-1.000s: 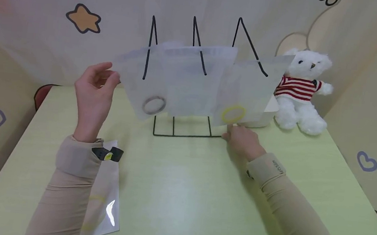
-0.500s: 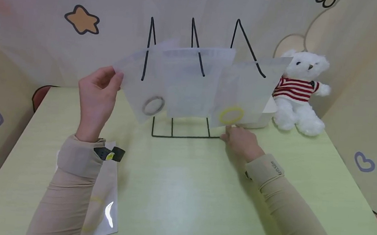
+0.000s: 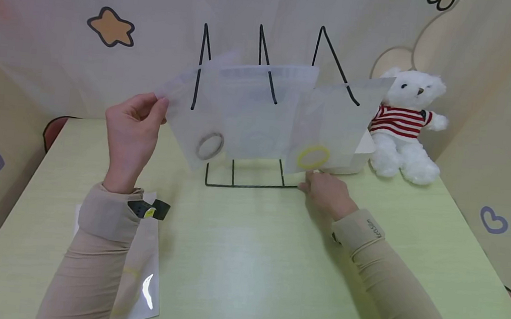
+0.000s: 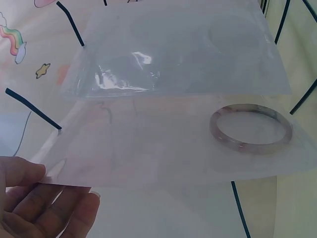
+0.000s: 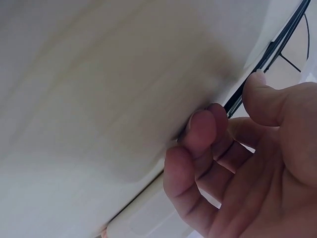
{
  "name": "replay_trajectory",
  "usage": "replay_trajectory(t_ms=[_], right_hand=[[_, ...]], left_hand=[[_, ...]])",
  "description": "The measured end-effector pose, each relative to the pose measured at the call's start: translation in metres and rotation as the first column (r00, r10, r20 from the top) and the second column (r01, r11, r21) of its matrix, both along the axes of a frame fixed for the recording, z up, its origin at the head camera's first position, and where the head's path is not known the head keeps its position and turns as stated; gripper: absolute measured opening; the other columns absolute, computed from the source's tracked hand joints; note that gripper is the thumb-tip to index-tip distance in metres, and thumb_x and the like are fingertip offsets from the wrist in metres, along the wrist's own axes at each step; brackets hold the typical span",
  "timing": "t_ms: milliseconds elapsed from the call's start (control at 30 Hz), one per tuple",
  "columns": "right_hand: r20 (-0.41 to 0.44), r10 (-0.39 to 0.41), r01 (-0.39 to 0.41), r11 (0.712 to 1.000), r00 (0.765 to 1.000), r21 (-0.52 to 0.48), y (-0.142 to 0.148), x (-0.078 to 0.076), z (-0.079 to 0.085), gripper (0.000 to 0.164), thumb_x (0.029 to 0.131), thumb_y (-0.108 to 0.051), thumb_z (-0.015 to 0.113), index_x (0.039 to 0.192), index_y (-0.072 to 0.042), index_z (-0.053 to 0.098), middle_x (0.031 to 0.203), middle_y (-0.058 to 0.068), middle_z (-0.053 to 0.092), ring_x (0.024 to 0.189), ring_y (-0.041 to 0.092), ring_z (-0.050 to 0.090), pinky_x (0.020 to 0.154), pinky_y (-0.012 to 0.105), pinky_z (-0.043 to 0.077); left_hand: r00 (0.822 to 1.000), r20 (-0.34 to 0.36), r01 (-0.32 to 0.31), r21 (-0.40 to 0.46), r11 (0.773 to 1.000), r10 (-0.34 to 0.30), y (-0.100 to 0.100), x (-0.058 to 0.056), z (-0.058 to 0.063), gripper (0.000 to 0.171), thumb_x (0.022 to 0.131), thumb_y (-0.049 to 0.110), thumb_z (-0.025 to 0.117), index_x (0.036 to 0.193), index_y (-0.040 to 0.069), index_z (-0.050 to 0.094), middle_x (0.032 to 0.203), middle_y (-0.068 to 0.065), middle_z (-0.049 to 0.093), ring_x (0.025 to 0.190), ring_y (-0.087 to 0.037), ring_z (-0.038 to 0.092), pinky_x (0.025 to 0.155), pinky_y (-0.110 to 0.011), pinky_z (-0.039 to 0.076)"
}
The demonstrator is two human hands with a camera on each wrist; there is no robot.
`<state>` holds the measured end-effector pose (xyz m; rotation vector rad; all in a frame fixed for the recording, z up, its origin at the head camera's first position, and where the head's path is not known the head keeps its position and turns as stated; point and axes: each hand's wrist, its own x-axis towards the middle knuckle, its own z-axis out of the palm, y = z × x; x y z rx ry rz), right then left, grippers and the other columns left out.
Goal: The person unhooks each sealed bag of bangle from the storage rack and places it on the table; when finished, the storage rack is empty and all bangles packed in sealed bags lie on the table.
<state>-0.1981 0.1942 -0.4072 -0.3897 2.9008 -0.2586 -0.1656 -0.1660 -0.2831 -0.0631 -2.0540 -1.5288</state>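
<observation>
In the head view, a black wire display rack (image 3: 253,186) stands on the table, with clear plastic bags hanging from its prongs. My left hand (image 3: 134,127) pinches the outer edge of the left bag (image 3: 189,132); in the left wrist view the thumb lies over that edge, fingers beneath. A marbled grey-pink bangle (image 4: 250,148) lies inside this bag. The middle bag (image 3: 259,124) partly overlaps its neighbours, its contents indistinct. The right bag (image 3: 351,127) contains a yellow bangle (image 3: 312,167). My right hand (image 3: 328,192) grips the rack's base at its right corner, which the fingers hide.
Another clear bag (image 3: 138,292) with a faint yellowish ring lies flat under my left forearm. A white teddy bear (image 3: 404,153) in a striped shirt sits at the back right. Beside it, a white box-like object (image 3: 365,147) is partly hidden behind the right bag.
My left hand has come in from beside the left bag and now pinches its edge; that bag has shifted slightly. The right hand stays on the rack's base.
</observation>
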Motion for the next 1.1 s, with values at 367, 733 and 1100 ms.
replay_trajectory(t_ms=[367, 733, 1100], right_hand=[[0.008, 0.008, -0.008, 1.000, 1.000, 0.002, -0.0003, -0.0006, -0.0003, 0.025, 0.102, -0.031, 0.051, 0.101, -0.007, 0.057, 0.080, 0.008, 0.057, 0.074, 0.024, 0.054, 0.063, 0.043, 0.050], [0.008, 0.014, -0.014, 1.000, 1.000, -0.005, -0.0007, -0.0003, 0.0008, 0.026, 0.102, -0.031, 0.052, 0.104, -0.005, 0.058, 0.079, 0.008, 0.058, 0.072, 0.024, 0.054, 0.062, 0.042, 0.050], [0.004, 0.015, -0.015, 1.000, 1.000, -0.005, -0.0003, -0.0009, -0.0002, 0.026, 0.102, -0.030, 0.051, 0.106, -0.006, 0.058, 0.082, 0.008, 0.059, 0.073, 0.024, 0.055, 0.063, 0.043, 0.050]], left_hand=[[1.000, -0.015, -0.011, 0.017, 1.000, 0.011, 0.0013, 0.0009, 0.0038, 0.021, 0.090, 0.015, 0.070, 0.099, -0.004, 0.073, 0.083, -0.006, 0.073, 0.065, -0.012, 0.064, 0.066, -0.017, 0.052], [0.999, -0.024, -0.031, 0.012, 0.999, 0.031, 0.0012, 0.0032, 0.0064, 0.022, 0.091, 0.015, 0.069, 0.102, -0.004, 0.072, 0.090, -0.014, 0.074, 0.066, -0.007, 0.066, 0.064, -0.016, 0.051], [0.999, 0.002, -0.050, 0.011, 0.999, 0.050, 0.0003, 0.0025, 0.0074, 0.024, 0.092, 0.016, 0.067, 0.108, -0.002, 0.071, 0.098, -0.016, 0.073, 0.073, -0.008, 0.067, 0.070, -0.017, 0.054]])
